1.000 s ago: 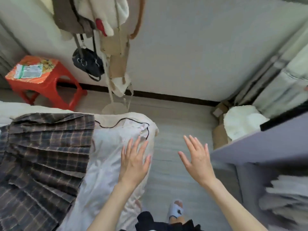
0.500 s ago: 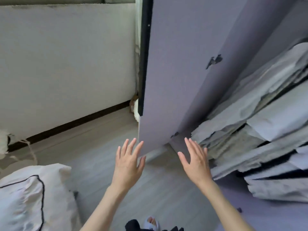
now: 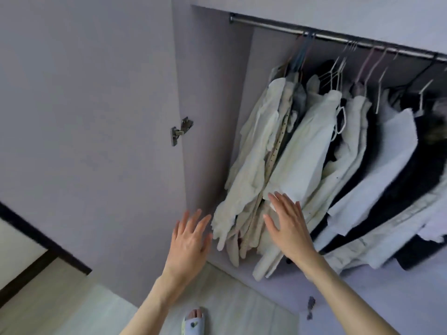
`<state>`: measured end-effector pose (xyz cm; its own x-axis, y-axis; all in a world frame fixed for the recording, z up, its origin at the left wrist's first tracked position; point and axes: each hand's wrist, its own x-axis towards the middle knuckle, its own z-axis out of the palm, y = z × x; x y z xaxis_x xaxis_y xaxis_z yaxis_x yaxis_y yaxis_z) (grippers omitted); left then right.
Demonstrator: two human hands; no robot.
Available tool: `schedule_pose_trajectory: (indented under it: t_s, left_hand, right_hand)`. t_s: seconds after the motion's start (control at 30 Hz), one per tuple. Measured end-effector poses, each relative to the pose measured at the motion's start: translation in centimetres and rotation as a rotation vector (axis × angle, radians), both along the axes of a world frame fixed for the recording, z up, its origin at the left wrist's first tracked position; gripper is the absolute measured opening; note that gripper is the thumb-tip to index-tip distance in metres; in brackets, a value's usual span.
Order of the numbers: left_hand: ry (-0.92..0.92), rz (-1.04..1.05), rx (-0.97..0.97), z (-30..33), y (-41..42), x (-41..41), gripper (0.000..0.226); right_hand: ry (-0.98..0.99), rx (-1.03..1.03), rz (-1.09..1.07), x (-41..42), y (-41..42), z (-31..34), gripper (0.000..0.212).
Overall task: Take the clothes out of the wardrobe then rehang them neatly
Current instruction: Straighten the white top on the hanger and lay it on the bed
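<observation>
Where its door stands open, wardrobe (image 3: 212, 93) holds clothes (image 3: 314, 153).

Cream, white and dark clothes (image 3: 302, 151) hung crowded on hangers (image 3: 338, 71) along the open wardrobe's (image 3: 212, 93) rail (image 3: 278, 26).

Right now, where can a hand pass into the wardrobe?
Free: the gap between the wardrobe side wall and the leftmost cream garment, below the bare left end of the rail. Crowded: clothes on hangers overlap tightly rightward. Left hand and right hand hold nothing.
</observation>
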<state>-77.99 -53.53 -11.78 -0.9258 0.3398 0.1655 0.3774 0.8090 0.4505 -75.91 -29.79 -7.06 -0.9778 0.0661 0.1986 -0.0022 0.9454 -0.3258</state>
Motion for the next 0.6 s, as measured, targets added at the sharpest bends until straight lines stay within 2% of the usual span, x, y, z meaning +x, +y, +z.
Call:
schedule_pose_trajectory:
  t_s: [0.3, 0.5, 0.6]
  left_hand:
    - [0.104, -0.239, 0.181, 8.9, 9.1, -17.3, 0.039]
    - [0.036, -0.308, 0.404, 12.6, 15.8, -22.2, 0.037]
    - [0.028, -0.306, 0.454, 13.4, 18.3, -22.8, 0.04]
  right_hand:
    - [0.305, 0.075, -0.081, -15.1, 4.7, 8.7, 0.051]
    - [0.299, 0.12, -0.052, -21.2, 8.5, 10.7, 0.044]
    - [0.269, 0.148, 0.009, -23.1, 10.0, 11.4, 0.045]
